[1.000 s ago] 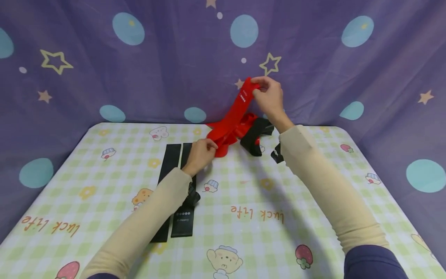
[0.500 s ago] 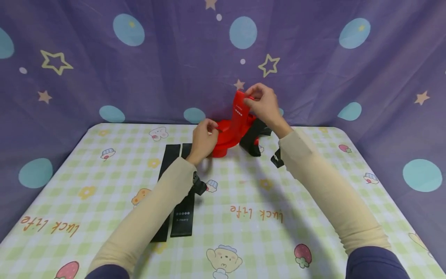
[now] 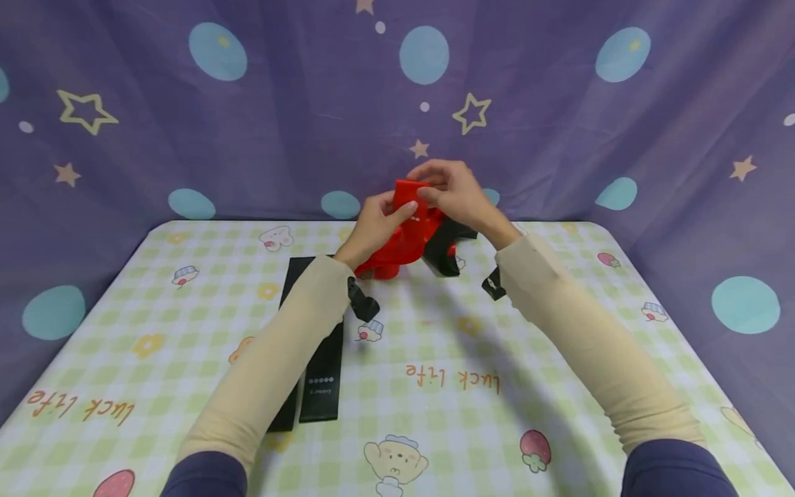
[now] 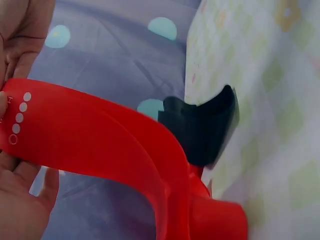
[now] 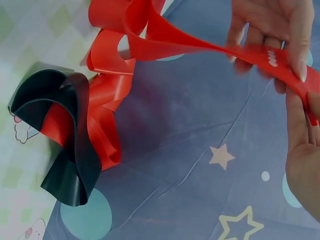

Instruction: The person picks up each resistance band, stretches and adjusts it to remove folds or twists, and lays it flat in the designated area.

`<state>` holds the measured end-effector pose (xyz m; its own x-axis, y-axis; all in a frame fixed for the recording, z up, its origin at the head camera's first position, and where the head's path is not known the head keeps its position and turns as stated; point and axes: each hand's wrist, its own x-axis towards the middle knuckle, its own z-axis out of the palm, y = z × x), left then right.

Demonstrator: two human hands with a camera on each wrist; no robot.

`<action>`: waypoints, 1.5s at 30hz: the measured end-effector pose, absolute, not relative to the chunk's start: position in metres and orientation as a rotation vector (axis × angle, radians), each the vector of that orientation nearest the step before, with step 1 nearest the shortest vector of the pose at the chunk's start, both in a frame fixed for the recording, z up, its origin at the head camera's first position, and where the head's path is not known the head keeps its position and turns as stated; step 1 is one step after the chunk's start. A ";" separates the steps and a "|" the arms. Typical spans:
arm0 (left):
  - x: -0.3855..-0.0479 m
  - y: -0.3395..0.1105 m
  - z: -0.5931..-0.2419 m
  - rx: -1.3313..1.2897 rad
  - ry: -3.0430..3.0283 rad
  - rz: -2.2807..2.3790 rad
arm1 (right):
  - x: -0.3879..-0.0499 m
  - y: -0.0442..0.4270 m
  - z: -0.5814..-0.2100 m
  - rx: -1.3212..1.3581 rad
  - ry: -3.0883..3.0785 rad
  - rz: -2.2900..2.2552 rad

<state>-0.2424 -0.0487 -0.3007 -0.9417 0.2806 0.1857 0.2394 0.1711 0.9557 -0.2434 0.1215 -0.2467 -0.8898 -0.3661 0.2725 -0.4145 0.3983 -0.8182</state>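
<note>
The left hand (image 3: 375, 224) has come up to the printed end of the red band (image 3: 406, 241) and pinches it, the thumb on the front face. The right hand (image 3: 456, 197) pinches the same end just beside, at the top edge. So both hands are now together on this raised end, and the rest goes down to loose red folds over the worktop (image 3: 472, 442), near its far edge. There a black band (image 3: 441, 248) curls around some red, and this tangle is perhaps an obstacle. Two flat black strips (image 3: 321, 379) lie nearer, partly hidden by the left sleeve (image 3: 273, 373). Behind hangs a purple curtain (image 3: 279, 124).
</note>
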 end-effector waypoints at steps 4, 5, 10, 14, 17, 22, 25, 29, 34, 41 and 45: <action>-0.240 -0.048 -0.297 0.575 2.485 1.900 | -0.241 0.119 -0.243 0.725 -2.589 1.436; -0.239 -0.048 -0.296 0.595 2.508 1.898 | -0.241 0.118 -0.242 0.720 -2.581 1.417; -0.235 -0.048 -0.292 0.593 2.535 1.868 | -0.239 0.116 -0.237 0.692 -2.534 1.391; -0.231 -0.050 -0.294 0.578 2.483 1.842 | -0.240 0.119 -0.234 0.647 -2.519 1.410; -0.228 -0.051 -0.296 0.565 2.465 1.822 | -0.242 0.125 -0.232 0.612 -2.496 1.435; -0.227 -0.051 -0.298 0.507 2.439 1.762 | -0.246 0.133 -0.229 0.581 -2.490 1.465; -0.227 -0.049 -0.300 0.518 2.431 1.702 | -0.246 0.136 -0.225 0.559 -2.491 1.472; -0.227 -0.047 -0.302 0.567 2.431 1.666 | -0.246 0.138 -0.217 0.531 -2.466 1.481; -0.224 -0.043 -0.308 0.590 2.355 1.680 | -0.243 0.138 -0.208 0.517 -2.421 1.541; -0.220 -0.038 -0.319 0.490 2.273 1.721 | -0.241 0.142 -0.203 0.481 -2.437 1.566; -0.218 -0.039 -0.327 0.444 2.264 1.703 | -0.242 0.146 -0.201 0.439 -2.438 1.572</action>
<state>-0.2183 -0.0389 -0.3267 -0.9158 0.4004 -0.0326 0.0797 0.2607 0.9621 -0.2418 0.1456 -0.2009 -0.9342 -0.1355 0.3300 -0.3565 0.3877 -0.8501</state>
